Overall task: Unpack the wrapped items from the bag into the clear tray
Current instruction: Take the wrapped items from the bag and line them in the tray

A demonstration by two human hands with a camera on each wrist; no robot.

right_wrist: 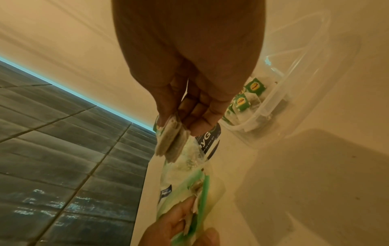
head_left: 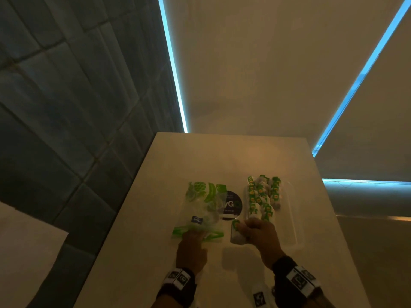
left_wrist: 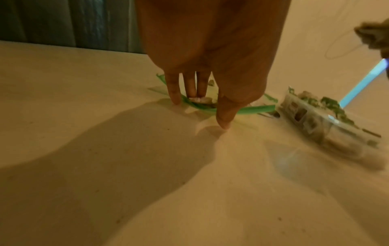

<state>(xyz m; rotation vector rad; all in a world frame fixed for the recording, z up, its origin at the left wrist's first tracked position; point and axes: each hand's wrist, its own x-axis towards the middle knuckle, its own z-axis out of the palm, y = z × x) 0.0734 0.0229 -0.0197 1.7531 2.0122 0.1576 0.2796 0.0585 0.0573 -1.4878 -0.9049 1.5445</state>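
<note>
fingers (right_wrist: 179,114) of the right hand (head_left: 258,232) pinch a small stack of wrapped items (right_wrist: 170,143), held just above the bench (head_left: 155,196) between the bag (head_left: 200,207) and the clear tray (head_left: 291,218). left hand (head_left: 192,245) fingers lie straight, pressing the bag's green mouth flat. the tray sits just right of the stack, its long axis running away from the person, already part filled, so the right hand is nearer.
</note>
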